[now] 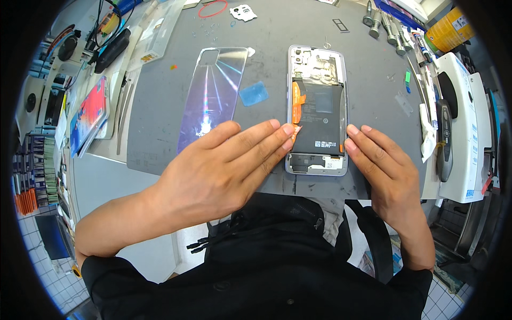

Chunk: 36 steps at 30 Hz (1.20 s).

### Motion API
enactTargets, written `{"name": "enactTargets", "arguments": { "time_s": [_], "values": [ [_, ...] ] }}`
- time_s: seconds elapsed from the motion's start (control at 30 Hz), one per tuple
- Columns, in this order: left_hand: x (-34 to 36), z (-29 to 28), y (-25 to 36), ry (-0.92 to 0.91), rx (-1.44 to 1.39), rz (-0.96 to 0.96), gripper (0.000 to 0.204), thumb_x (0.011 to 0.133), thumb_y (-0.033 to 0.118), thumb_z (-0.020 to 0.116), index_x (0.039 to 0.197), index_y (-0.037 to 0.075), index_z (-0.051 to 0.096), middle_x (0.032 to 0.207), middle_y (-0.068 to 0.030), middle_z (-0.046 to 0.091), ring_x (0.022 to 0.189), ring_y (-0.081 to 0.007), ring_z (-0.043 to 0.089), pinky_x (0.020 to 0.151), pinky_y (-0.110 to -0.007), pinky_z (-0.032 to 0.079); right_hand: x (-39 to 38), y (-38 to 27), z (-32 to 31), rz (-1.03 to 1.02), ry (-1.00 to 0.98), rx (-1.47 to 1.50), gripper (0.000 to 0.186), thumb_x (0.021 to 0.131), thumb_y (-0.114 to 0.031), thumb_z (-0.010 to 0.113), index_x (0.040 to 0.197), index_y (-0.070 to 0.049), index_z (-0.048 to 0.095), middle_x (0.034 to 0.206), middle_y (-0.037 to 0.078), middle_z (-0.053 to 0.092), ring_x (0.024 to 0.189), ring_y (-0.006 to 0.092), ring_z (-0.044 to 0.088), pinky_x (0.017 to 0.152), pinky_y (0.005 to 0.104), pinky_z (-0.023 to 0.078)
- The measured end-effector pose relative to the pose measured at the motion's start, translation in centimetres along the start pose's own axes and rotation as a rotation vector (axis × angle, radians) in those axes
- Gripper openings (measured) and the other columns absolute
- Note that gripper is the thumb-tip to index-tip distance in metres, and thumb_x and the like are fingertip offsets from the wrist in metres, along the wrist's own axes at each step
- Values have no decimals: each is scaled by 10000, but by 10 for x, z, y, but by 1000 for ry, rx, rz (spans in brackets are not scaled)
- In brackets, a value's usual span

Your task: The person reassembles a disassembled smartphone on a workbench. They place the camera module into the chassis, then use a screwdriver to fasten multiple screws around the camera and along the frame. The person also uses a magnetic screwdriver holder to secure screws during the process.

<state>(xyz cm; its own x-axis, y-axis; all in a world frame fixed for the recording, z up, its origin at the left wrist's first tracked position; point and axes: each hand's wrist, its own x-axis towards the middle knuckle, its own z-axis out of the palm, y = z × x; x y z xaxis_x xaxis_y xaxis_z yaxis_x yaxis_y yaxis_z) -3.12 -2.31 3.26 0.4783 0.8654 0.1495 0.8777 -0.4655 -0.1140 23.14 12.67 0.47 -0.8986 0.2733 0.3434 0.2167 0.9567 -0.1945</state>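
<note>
An opened smartphone, its back off, lies on the grey mat with its black battery and inner parts bare. My left hand reaches in from the left, fingers together. Its fingertips close on a loose orange strip at the battery's left edge; the thumb is hidden. On the other side, my right hand holds the phone's right edge with its fingertips, thumb out of sight. A shiny purple phone back cover lies to the left, partly behind my left hand. Between cover and phone sits a blue translucent pad.
Several screwdrivers lie at the far right of the grey mat. A white machine borders the mat's right side. Stacked phones or cases and long tweezers are at the left. A red rubber band lies far back.
</note>
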Motion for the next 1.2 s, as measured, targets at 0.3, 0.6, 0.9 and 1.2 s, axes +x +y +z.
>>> {"name": "enactTargets", "arguments": {
  "time_s": [0.3,0.6,0.9,1.2],
  "values": [
    [-3,-8,5,-89,24,-20,478,863,78,603,1327,-33,618,1450,-132,580,1322,-251,560,914,-347,484,-5,2,1,-70,63,51,377,818,-84,636,1181,-32,724,1259,120,694,1125,298,669,858,374,560],
    [-8,-10,16,-64,-3,19,437,854,57,601,1276,-39,658,1408,-169,609,1297,-266,588,894,-343,505,-14,-4,2,-121,77,14,315,836,-132,661,1124,-46,755,1202,123,717,1099,292,688,761,355,557],
    [-7,-10,12,-1,-107,19,423,852,52,602,1258,-57,655,1383,-171,625,1277,-278,601,901,-366,503,-5,-3,-7,-82,51,115,331,809,-66,673,1131,-38,742,1183,136,719,1074,292,705,808,361,588],
    [9,-3,8,17,-182,-167,603,796,107,719,1367,-19,573,1494,-146,527,1331,-294,549,947,-390,479,33,2,-10,-35,78,9,467,763,-9,655,1227,-57,688,1282,124,655,1086,302,668,818,368,576]
  ]
}}
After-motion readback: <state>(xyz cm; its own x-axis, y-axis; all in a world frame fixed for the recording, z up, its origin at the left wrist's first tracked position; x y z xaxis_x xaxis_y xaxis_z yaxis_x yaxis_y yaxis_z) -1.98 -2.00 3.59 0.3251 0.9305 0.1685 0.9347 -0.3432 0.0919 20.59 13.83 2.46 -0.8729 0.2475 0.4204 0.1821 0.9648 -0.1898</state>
